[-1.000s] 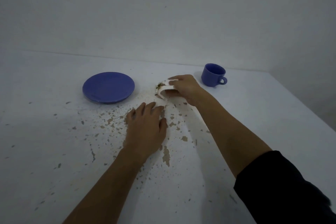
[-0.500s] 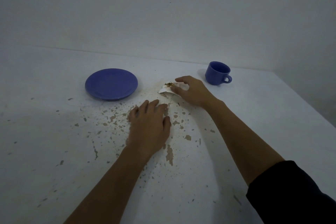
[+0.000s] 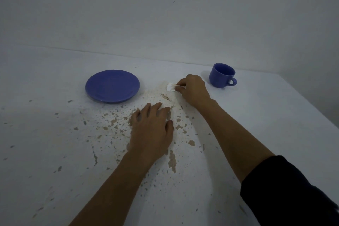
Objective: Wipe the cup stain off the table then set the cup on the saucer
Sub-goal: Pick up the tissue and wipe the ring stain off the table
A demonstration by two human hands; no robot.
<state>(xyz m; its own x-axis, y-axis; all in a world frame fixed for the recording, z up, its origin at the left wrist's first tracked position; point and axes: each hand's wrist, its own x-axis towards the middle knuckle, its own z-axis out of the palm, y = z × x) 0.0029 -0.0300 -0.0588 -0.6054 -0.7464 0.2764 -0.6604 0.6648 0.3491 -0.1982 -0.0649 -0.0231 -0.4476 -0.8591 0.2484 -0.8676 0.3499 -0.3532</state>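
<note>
A blue saucer (image 3: pixel 112 85) lies flat on the white table (image 3: pixel 275 115), left of centre. A blue cup (image 3: pixel 221 75) stands upright at the back right, handle pointing right. Between them my right hand (image 3: pixel 192 89) pinches a small white tissue (image 3: pixel 171 87) against the tabletop. A dark smear of the stain (image 3: pixel 166 97) shows just in front of the tissue. My left hand (image 3: pixel 152 130) rests palm down on the table, fingers slightly apart, nearer to me than the stain.
The tabletop's paint is chipped in many brown flecks (image 3: pixel 172 159) around and in front of my left hand. A plain wall (image 3: pixel 165 14) rises behind the table. The table's right edge (image 3: pixel 311 108) runs diagonally beyond the cup.
My right hand has slid the tissue back and slightly right, leaving the dark smear uncovered. The tissue looks more bunched up. My left hand has stayed put.
</note>
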